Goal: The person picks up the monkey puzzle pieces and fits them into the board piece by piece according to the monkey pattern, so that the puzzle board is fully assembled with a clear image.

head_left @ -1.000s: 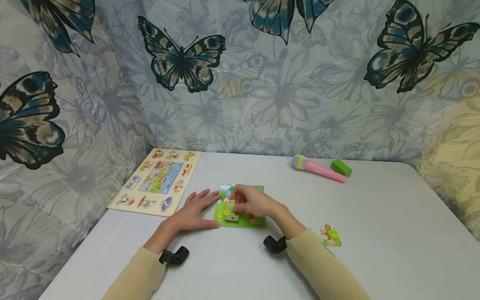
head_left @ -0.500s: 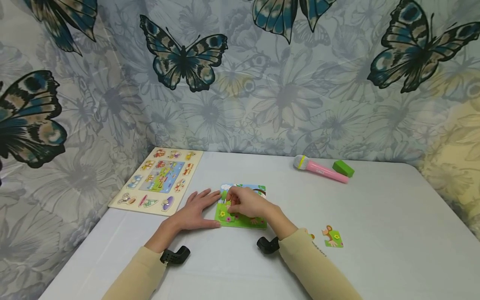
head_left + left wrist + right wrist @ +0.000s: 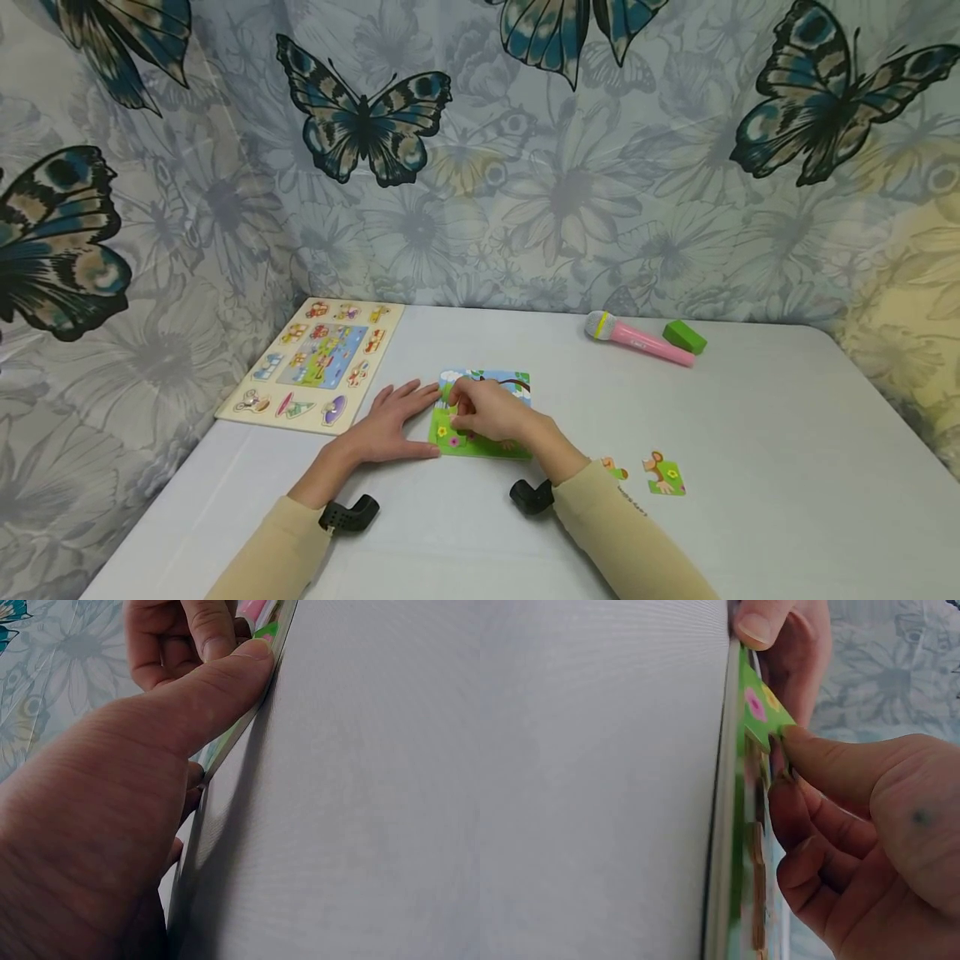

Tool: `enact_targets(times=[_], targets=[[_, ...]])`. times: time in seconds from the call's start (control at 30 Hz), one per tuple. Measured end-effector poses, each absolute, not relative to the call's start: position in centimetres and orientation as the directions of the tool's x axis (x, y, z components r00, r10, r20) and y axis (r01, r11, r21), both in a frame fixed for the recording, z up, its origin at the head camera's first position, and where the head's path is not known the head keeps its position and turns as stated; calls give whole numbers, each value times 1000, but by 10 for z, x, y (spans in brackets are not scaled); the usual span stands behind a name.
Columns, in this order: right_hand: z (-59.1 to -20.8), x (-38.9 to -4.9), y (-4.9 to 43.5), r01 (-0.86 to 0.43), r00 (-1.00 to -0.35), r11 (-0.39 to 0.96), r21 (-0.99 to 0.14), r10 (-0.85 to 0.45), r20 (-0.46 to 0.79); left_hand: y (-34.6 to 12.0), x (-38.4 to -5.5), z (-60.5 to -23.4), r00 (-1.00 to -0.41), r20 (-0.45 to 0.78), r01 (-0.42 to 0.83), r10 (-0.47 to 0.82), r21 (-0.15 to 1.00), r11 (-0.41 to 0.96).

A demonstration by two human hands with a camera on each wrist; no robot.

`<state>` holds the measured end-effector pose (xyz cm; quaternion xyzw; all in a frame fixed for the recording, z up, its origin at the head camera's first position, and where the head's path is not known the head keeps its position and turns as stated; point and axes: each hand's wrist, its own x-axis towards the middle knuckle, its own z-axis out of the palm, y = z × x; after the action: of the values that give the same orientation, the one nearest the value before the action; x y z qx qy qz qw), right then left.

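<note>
A small picture puzzle board (image 3: 487,452) with green grass and blue sky lies on the white table. My left hand (image 3: 386,427) is spread at its left side, straight thumb and fingertips right at the edge. Over the board, my right hand (image 3: 491,410) pinches a green flowered puzzle piece (image 3: 763,709) between thumb and fingers. In the right wrist view that piece tilts, its side by the thumb raised above the board. The right hand hides much of the picture. Right of the board lie two loose puzzle pieces: a bear-like piece (image 3: 665,475) and another piece (image 3: 617,470) partly behind the sleeve.
A larger cream puzzle board (image 3: 318,422) with knobbed shapes lies at the back left. Toward the back right are a pink toy microphone (image 3: 648,343) and a green block (image 3: 684,337). A butterfly-patterned cloth (image 3: 570,200) hangs along the table's back.
My right hand has shifted a little left over the board with the flowered piece, which lies lower now. The second loose piece has come out from behind the right sleeve. My left hand stays put.
</note>
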<state>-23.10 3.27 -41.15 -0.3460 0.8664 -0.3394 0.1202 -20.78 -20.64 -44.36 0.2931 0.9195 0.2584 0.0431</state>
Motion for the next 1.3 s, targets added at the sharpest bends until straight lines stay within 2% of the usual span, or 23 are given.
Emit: enact_targets(times=[0.5,0.83,1.3], targets=[[-414,-232,31,-536,-740,556,-635,-671,37,-207,-210,-442,-818,87,532,569,494,688],[-415,-230,30,-563,-737,598,-570,-676,18,-207,-209,-444,-819,85,529,567,495,689],[-415,-228,29,-542,-737,595,-593,-675,-4,-207,-208,-445,-822,84,525,563,493,694]])
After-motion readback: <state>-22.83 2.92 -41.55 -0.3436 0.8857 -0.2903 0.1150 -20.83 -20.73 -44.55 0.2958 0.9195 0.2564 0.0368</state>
